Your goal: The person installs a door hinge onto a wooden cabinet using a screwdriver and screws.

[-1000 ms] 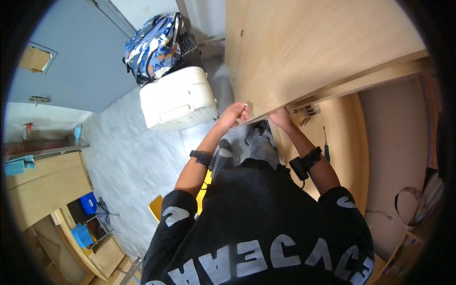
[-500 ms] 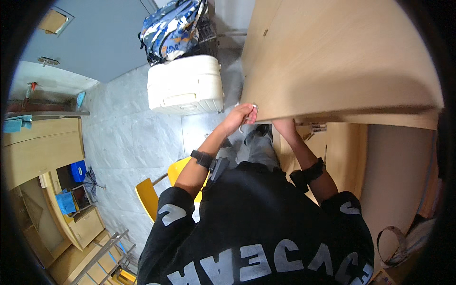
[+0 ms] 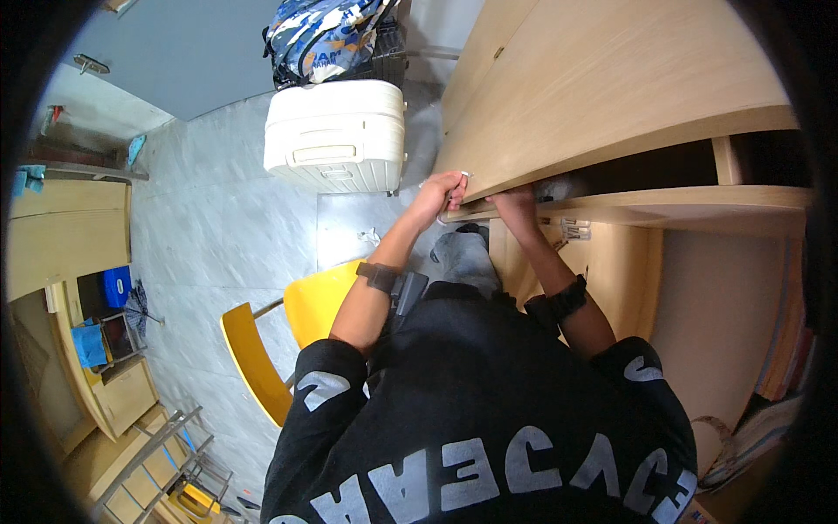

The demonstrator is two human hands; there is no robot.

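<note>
A large light-wood cabinet door [image 3: 602,96] stands ajar at the upper right, a dark gap showing along its lower edge. At its left end, my left hand [image 3: 439,196] is closed at the door's corner, beside a small whitish metallic-looking piece [image 3: 467,175]. My right hand [image 3: 515,206] reaches up beneath the door's edge, its fingers hidden in the gap. Just right of that hand, a blurry pale item [image 3: 559,188] sits inside the opening. Below the gap runs the rounded wooden front edge [image 3: 672,205] of the cabinet.
A white suitcase [image 3: 336,140] stands on the grey tiled floor [image 3: 218,218], with a blue patterned backpack [image 3: 327,39] behind it. Left of me is a yellow chair [image 3: 323,306]. A metal ladder [image 3: 148,463] and wooden cupboards [image 3: 70,227] line the far left. Small items [image 3: 574,230] rest below the cabinet.
The door has swung away from the wooden front edge, opening a dark gap with a divider. Both hands have moved slightly up with it, and the whole view has shifted.
</note>
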